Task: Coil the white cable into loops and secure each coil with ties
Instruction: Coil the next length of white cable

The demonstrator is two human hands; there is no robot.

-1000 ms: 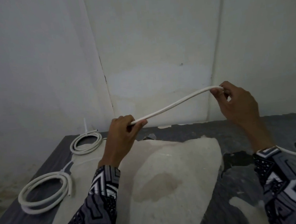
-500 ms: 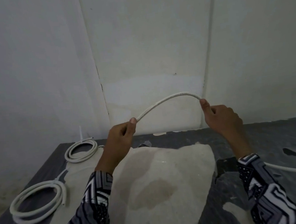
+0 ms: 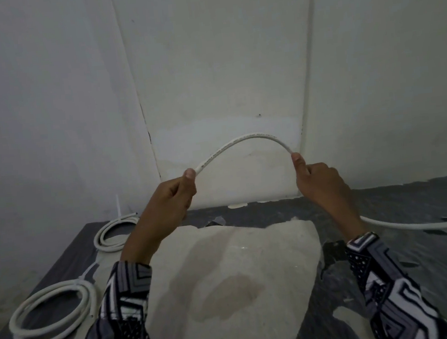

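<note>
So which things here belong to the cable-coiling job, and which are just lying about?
Part of the job:
- white cable, arched between left hand and right hand
- near tied coil
- far tied coil

Just lying about:
- pale stained sheet
- dark table cover

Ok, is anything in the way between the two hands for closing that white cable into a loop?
Nothing visible. The left hand and right hand pinch the arched white cable in open air above the table.
</note>
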